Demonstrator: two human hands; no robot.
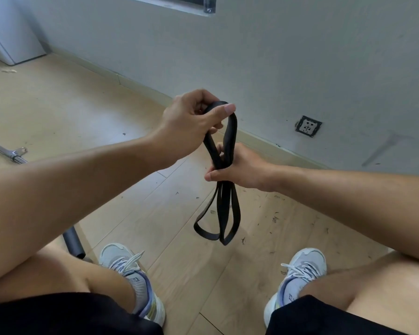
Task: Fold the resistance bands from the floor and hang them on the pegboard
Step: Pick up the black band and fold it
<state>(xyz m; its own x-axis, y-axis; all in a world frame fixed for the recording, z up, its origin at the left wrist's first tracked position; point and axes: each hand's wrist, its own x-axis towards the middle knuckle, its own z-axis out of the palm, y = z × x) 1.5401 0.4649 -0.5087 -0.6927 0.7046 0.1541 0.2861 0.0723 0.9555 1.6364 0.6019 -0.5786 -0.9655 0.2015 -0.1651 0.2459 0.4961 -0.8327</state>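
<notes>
One resistance band point(224, 201), two hands.
Also counted: two sneakers point(131, 269), one wall socket point(309, 126), one metal bar point(7, 152).

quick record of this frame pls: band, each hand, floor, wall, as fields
band: black band, folded into loops, held in the air above the floor
left hand: left hand pinches the top loop
right hand: right hand grips the gathered middle; lower loops hang free below it
floor: wood floor with scattered debris; metal bar at left
wall: socket low on the wall
pegboard: not in view
</notes>
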